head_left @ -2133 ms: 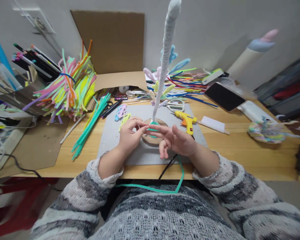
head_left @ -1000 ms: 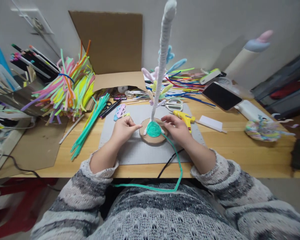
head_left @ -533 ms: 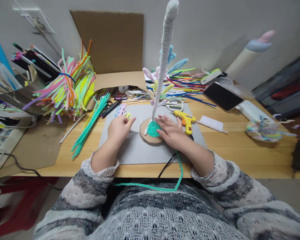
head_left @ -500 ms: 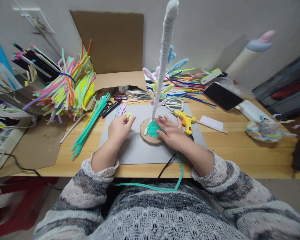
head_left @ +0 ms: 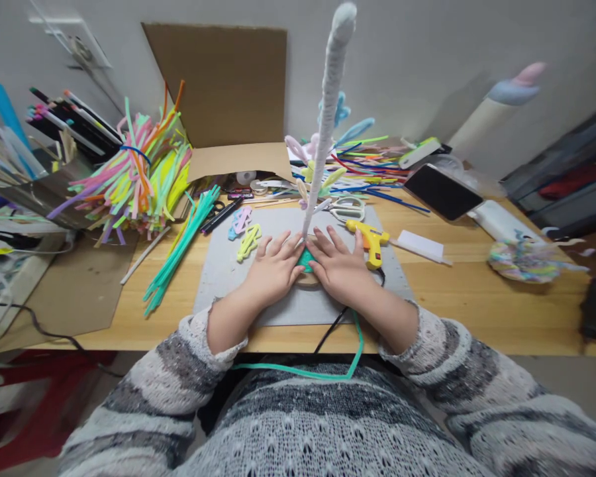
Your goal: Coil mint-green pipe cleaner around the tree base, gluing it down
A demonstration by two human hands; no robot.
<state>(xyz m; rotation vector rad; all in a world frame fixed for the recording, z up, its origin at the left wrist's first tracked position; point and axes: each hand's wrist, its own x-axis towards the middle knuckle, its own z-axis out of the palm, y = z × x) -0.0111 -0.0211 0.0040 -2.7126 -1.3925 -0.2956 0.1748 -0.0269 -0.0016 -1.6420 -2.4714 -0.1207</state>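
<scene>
My left hand (head_left: 273,268) lies flat with fingers spread over the left side of a round cardboard base (head_left: 308,281). Opposite it, my right hand (head_left: 345,268) rests flat on the base's right side, fingers apart. Between them shows a green coil of pipe cleaner (head_left: 306,260), partly covered by my fingers. A tall white wrapped stem (head_left: 322,126) rises from the base, tilted slightly right. From beneath my right hand a green pipe cleaner strand (head_left: 360,338) trails over the table edge towards my lap.
The base sits on a grey mat (head_left: 218,285). Right of it are a yellow glue gun (head_left: 372,242), scissors (head_left: 348,209) and a phone (head_left: 443,191). Bent pipe cleaner shapes (head_left: 249,242), green pipe cleaners (head_left: 179,255) and a multicoloured bundle (head_left: 134,172) lie left. Upright cardboard (head_left: 228,86) stands behind.
My left hand has moved right from beside the base onto it, opening flat and uncovering the bent shapes on the mat. My right hand stays on the base, nearly unmoved.
</scene>
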